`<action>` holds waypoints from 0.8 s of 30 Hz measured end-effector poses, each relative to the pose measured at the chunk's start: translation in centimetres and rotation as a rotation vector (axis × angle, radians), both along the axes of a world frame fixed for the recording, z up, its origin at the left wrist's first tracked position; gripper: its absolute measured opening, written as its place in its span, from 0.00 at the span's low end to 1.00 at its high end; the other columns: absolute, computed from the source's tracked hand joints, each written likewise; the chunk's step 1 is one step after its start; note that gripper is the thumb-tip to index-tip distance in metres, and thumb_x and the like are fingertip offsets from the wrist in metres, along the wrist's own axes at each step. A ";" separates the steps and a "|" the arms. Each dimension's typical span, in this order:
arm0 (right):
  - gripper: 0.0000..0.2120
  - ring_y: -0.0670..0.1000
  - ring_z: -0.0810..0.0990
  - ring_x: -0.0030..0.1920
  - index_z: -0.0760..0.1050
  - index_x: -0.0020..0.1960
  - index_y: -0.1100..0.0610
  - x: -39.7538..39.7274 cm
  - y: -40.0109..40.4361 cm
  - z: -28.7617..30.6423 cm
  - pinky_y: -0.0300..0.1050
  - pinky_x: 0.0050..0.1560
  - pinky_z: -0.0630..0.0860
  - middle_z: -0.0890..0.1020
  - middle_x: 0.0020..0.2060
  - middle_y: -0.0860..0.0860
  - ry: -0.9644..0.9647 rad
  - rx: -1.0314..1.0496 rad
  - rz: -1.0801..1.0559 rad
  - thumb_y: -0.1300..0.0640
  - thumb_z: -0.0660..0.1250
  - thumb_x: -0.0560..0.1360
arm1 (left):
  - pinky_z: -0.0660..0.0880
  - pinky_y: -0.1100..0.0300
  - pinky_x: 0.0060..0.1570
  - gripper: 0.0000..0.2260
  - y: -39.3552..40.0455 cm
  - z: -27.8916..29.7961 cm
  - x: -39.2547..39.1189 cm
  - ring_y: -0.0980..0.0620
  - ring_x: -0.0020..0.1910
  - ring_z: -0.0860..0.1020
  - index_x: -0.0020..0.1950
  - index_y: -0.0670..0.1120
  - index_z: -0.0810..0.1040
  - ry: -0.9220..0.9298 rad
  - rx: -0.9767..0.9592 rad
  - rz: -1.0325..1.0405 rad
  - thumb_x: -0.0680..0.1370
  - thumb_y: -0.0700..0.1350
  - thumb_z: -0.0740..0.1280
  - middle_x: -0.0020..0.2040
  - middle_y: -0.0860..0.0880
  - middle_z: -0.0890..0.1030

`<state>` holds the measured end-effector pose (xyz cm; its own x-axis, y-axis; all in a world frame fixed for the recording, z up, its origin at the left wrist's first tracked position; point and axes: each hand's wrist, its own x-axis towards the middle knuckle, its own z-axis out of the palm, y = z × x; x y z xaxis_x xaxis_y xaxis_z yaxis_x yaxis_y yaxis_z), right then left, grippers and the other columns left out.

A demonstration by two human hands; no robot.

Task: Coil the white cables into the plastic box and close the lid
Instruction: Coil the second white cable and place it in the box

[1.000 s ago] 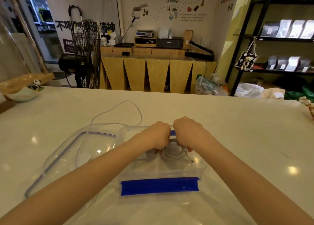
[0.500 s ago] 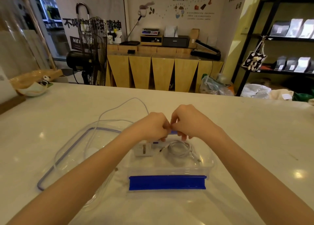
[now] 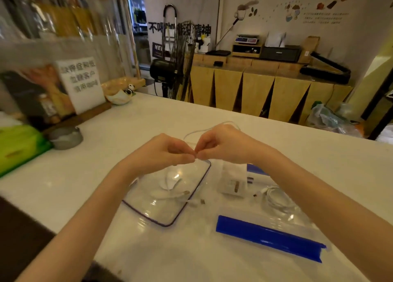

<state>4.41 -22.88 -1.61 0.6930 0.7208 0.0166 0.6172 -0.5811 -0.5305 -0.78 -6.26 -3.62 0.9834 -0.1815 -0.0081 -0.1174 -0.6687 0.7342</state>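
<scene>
My left hand (image 3: pixel 168 151) and my right hand (image 3: pixel 221 143) meet fingertip to fingertip above the table, both pinching a thin white cable (image 3: pixel 204 130) that loops behind them. The clear plastic box (image 3: pixel 302 224) with blue clasps sits at the right; a coiled white cable (image 3: pixel 278 198) and a white charger plug (image 3: pixel 232 183) lie inside it. Its clear lid (image 3: pixel 191 198) with a dark rim lies flat to the left of the box, under my hands. The loose cable's connector end (image 3: pixel 198 202) rests on the lid.
A grey ashtray (image 3: pixel 66 135), a green packet (image 3: pixel 19 145) and a standing sign (image 3: pixel 81 83) crowd the left side of the white table (image 3: pixel 127 122). The table's near edge runs diagonally at the lower left. A fan and a wooden counter stand beyond.
The view has swung left. My hands lifted off the box and moved left over the lid, now pinching the loose cable between them.
</scene>
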 end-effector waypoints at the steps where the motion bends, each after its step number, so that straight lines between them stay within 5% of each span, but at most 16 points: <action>1: 0.09 0.47 0.79 0.43 0.80 0.50 0.56 -0.2 0.7 -0.3 0.38 0.44 0.75 0.82 0.42 0.49 -0.009 -0.053 0.050 0.56 0.68 0.72 | 0.74 0.63 0.49 0.06 0.9 -0.4 -0.5 0.58 0.46 0.80 0.48 0.52 0.81 0.003 0.012 0.019 0.73 0.46 0.68 0.46 0.53 0.84; 11: 0.15 0.51 0.79 0.45 0.80 0.52 0.55 -1.4 5.2 -3.8 0.46 0.48 0.76 0.81 0.43 0.50 -0.014 -0.479 0.260 0.51 0.71 0.68 | 0.72 0.73 0.41 0.10 3.6 -3.8 -3.3 0.67 0.42 0.77 0.47 0.51 0.83 0.042 0.203 -0.020 0.67 0.46 0.74 0.42 0.56 0.83; 16: 0.11 0.52 0.80 0.44 0.81 0.49 0.54 -1.5 5.4 -4.4 0.48 0.45 0.77 0.83 0.45 0.52 -0.067 -0.478 0.227 0.53 0.70 0.69 | 0.74 0.72 0.41 0.05 4.0 -4.0 -2.8 0.65 0.40 0.78 0.44 0.49 0.83 -0.014 0.119 0.036 0.69 0.42 0.72 0.40 0.55 0.83; 20: 0.13 0.51 0.77 0.43 0.78 0.56 0.54 -2.0 5.4 -4.7 0.45 0.43 0.75 0.81 0.48 0.52 -0.112 -0.466 0.257 0.56 0.65 0.73 | 0.72 0.75 0.40 0.03 4.9 -3.0 -2.3 0.65 0.40 0.79 0.42 0.51 0.82 -0.116 0.058 0.130 0.70 0.43 0.71 0.40 0.56 0.83; 24: 0.11 0.54 0.80 0.46 0.80 0.52 0.56 -1.8 5.0 -4.7 0.51 0.49 0.77 0.83 0.48 0.53 -0.183 -0.350 0.249 0.59 0.60 0.75 | 0.70 0.75 0.38 0.04 6.4 -2.2 -1.8 0.61 0.41 0.78 0.46 0.49 0.82 -0.175 -0.025 0.331 0.73 0.45 0.69 0.42 0.54 0.82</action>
<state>2.59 -17.87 -6.31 0.5062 0.8491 -0.1510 0.8259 -0.5277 -0.1984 -2.58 0.10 -5.81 0.9750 0.1488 0.1653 -0.0225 -0.6734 0.7389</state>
